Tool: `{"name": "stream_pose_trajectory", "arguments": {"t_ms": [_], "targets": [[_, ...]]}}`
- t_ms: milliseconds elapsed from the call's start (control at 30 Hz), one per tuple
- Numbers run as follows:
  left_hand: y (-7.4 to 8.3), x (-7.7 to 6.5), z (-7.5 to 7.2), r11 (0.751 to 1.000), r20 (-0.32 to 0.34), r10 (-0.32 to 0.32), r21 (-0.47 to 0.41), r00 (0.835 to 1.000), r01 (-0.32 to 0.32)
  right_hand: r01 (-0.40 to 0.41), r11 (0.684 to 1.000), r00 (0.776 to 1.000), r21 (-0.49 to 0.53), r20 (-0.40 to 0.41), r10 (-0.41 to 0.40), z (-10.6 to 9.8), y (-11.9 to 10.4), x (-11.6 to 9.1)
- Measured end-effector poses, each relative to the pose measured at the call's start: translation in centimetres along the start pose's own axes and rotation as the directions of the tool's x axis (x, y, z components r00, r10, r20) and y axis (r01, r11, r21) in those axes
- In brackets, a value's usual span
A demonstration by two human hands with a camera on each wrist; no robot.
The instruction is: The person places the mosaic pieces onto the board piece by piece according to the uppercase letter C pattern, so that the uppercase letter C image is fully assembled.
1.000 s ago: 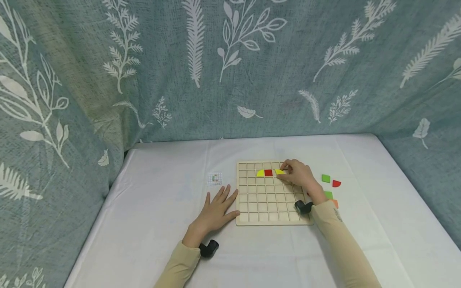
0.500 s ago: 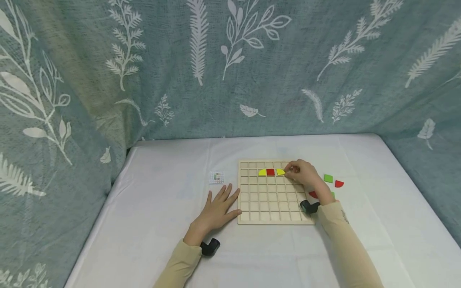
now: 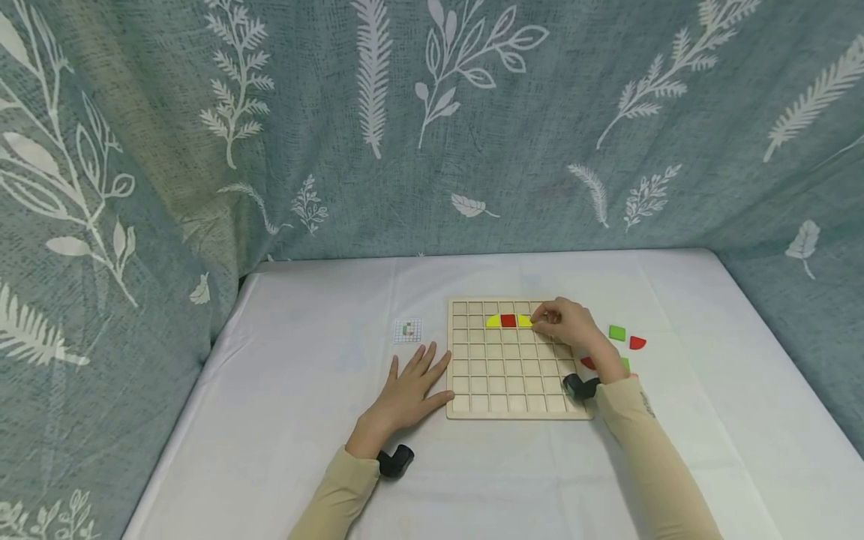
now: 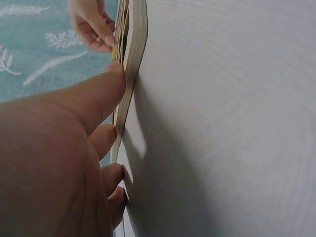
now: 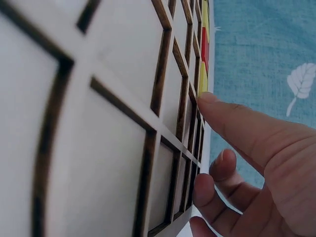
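A square wooden grid board [image 3: 486, 367] lies on the white table. In one upper row, a red square tile [image 3: 508, 321] sits between a yellow quarter-circle tile [image 3: 494, 322] and a second yellow tile [image 3: 523, 321]. My right hand [image 3: 567, 322] holds that second tile at its right end, thumb tip [image 5: 210, 97] on its edge; the other fingers are bent beside the board in the right wrist view. Fingers spread, my left hand [image 3: 405, 394] rests on the table, with thumb [image 4: 106, 81] and index finger at the board's left edge.
A small printed grid card [image 3: 408, 330] lies left of the board. To the right are a green tile [image 3: 617, 332], a red quarter-circle tile [image 3: 637, 343] and more tiles partly hidden by the right wrist. A leaf-patterned curtain [image 3: 378, 195] hangs behind.
The second yellow tile has gone from slightly askew to lined up with the row. My right fingers have shifted to its right end. My left hand keeps its place.
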State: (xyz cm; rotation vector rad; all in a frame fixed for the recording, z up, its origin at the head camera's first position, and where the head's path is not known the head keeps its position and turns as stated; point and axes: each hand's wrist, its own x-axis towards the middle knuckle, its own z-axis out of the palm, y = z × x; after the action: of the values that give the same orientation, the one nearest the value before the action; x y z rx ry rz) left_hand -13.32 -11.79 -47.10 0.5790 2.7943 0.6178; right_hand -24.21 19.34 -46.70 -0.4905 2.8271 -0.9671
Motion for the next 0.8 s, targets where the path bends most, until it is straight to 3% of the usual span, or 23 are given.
{"name": "stream_pose_trajectory", "arguments": {"t_ms": [367,800], "targets": [[-0.1,0.0,0.0,1.0,0.001,0.0,0.012,1.0,0.0,0.0,1.0,1.0,0.011,-0.006,0.0,-0.3,0.1,-0.7],[0.1,0.0,-0.2,1.0,0.002,0.004,0.006,1.0,-0.004,-0.024,1.0,0.998,-0.009,-0.06,0.023,-2.1,0.7,-2.7]]}}
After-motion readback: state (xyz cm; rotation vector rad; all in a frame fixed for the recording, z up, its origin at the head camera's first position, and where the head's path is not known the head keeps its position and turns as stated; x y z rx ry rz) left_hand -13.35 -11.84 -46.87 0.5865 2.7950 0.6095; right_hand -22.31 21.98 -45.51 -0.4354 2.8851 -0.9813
